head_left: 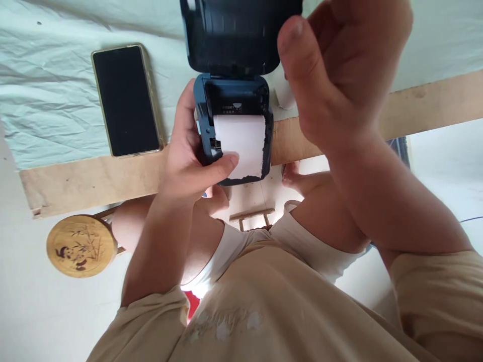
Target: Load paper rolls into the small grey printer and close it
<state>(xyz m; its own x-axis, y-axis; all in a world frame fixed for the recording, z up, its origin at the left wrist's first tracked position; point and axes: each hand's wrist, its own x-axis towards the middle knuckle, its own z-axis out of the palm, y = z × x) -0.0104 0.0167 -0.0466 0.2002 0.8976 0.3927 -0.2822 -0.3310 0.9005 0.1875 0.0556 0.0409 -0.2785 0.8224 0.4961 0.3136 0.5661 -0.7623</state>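
A small dark blue label printer [201,95] is tilted up at the table's front edge with its lid open. Inside its bay lies white paper [243,136] with a ragged lower edge. My left hand [188,151] wraps around the printer's left side, thumb pressed on the paper. The raised dark lid [234,40] is gripped at its right edge by my right hand [332,65], thumb in front; its other fingers are partly hidden. Behind the printer, near my right wrist, a white object [284,93] shows only in part.
A phone [126,100] with a dark screen lies on the pale green cloth [56,80] to the left. The bare wooden table edge [94,182] runs across in front of my knees. A round wooden stool [82,246] with a panda picture stands at lower left.
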